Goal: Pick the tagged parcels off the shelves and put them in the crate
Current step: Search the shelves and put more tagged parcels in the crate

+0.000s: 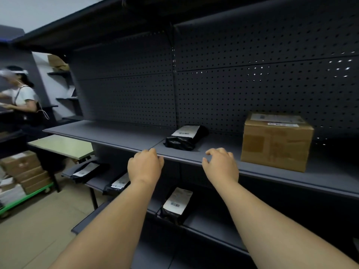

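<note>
Black parcel (184, 137) at twelve o'clock between both hands, long axis front-to-back; left hand (145, 165) and right hand (220, 165) equally near, empty, fingers loosely curled.

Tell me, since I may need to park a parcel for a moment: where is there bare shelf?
The upper shelf is bare from its left end to the black bag, and between that bag and the cardboard box. The lower shelf at left is crowded with black bags.

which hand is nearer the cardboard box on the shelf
Right. The right hand is at the shelf edge just left of the cardboard box; the left hand is farther left, beyond the black parcel.
</note>
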Demonstrator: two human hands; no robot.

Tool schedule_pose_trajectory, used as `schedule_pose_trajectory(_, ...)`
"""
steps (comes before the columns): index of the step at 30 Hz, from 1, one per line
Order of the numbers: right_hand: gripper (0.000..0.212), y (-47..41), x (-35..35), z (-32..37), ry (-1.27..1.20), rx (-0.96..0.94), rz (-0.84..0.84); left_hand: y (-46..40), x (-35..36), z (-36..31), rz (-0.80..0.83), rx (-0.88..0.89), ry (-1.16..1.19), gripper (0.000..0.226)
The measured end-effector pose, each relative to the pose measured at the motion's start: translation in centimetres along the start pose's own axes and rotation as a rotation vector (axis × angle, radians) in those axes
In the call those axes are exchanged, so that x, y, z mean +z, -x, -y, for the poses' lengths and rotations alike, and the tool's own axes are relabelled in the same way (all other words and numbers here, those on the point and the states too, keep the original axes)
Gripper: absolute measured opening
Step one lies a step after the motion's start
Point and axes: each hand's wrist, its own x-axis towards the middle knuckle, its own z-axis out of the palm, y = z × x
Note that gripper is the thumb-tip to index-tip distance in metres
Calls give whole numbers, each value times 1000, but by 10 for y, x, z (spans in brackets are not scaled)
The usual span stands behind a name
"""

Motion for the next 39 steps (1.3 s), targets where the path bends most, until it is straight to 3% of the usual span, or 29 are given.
schedule_pose_trajectory(16, 33, -102, 47, 7, 8, 64, -22, -110, 68, -4, 0, -24, 145, 34)
schedule_pose_trajectory(24, 34, -146, 74, 19, 23, 162, -64, -175, 102, -5, 107, 21, 299, 34)
schedule_pose_trajectory(27, 36, -167, 85, 24, -9, 266, -34, -201, 117, -5, 204, 13, 405, 35)
schedule_pose_trajectory(33, 34, -203, 105, 35, -290, 570, 71, -252, 152, -16, 570, 35, 640, 48)
schedule_pose_trajectory(39, 32, -216, 121, 39, -623, 761, -5, -275, 179, -25, 812, -155, 1019, 55)
